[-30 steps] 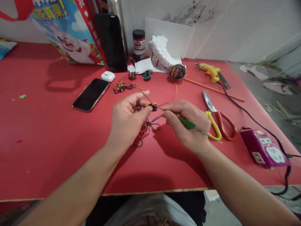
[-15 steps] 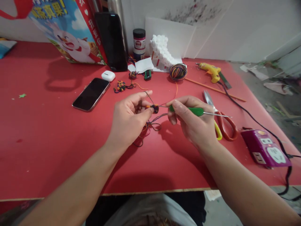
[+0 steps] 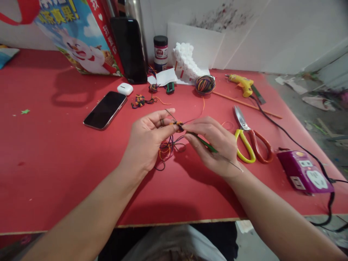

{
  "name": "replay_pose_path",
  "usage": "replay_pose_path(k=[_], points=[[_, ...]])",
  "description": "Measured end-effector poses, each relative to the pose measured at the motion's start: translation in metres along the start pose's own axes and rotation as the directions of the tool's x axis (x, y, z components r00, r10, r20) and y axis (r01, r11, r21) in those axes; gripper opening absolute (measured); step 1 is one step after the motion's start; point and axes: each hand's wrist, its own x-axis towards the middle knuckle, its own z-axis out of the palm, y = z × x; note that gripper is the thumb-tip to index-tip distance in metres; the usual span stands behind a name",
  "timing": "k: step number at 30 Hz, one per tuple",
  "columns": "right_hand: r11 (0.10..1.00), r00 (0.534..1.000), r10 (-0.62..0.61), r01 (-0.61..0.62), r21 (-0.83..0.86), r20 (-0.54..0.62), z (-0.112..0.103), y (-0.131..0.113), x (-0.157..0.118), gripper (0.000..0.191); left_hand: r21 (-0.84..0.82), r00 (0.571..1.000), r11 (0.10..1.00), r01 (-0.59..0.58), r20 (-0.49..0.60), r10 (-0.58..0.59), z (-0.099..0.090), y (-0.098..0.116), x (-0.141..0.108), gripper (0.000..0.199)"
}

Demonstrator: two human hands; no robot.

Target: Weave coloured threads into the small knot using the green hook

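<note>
Between the fingertips of my left hand (image 3: 149,136) is a small dark and orange piece of cord work (image 3: 178,125). My right hand (image 3: 213,143) is closed around a green-handled hook tool (image 3: 206,144), whose thin metal end points down to the right over the wrist. The right fingertips touch the right side of the cord work. Loose purple, orange and dark cords (image 3: 170,148) hang below the piece onto the red table. A thin strand runs from it toward a multicoloured ball of cord (image 3: 204,85).
Scissors (image 3: 246,139) lie right of my right hand, with a purple power socket (image 3: 306,172) beyond them. A phone (image 3: 105,110) lies to the left. At the back are an orange stick (image 3: 247,105), a yellow glue gun (image 3: 241,84) and a knotted cord piece (image 3: 140,100).
My right hand has tilted and moved left to the cord work. The green tool has turned, its free end now lower. More of the scissors' yellow handle shows.
</note>
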Motion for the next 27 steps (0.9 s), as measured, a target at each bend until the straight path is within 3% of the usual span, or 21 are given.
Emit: replay_pose_path(k=[5,7,9,12,16,22,27], points=[[0.984,0.994,-0.094,0.101,-0.145,0.056,-0.001,0.001,-0.002,0.025,-0.084,0.965,0.961,0.262,0.057,-0.258,0.002,0.009,0.0,0.023],[0.962,0.987,-0.143,0.156,-0.225,0.075,0.0,0.0,-0.002,0.025,-0.098,0.957,0.952,0.288,0.068,-0.283,0.002,0.009,0.0,0.022],[0.929,0.981,-0.179,0.195,-0.313,0.081,0.003,-0.001,-0.002,0.024,-0.104,0.975,0.97,0.222,0.055,-0.217,0.003,0.006,-0.002,0.024],[0.899,0.98,-0.192,0.195,-0.393,0.047,0.008,-0.006,-0.003,0.025,-0.028,1.0,1.0,-0.008,0.024,0.008,0.003,0.001,-0.005,0.03],[0.943,0.989,-0.144,0.134,-0.306,-0.01,0.008,-0.012,-0.003,0.026,0.243,0.973,0.942,-0.229,0.062,0.221,0.001,-0.001,-0.007,0.038],[0.996,0.996,0.073,-0.075,-0.04,-0.057,-0.001,-0.016,0.003,0.011,0.407,0.947,0.855,-0.321,0.133,0.292,-0.006,-0.005,-0.002,0.045],[0.935,0.942,0.336,-0.332,0.127,-0.015,-0.014,-0.018,0.01,0.012,0.455,0.942,0.824,-0.337,0.169,0.291,-0.008,-0.008,0.0,0.048]])
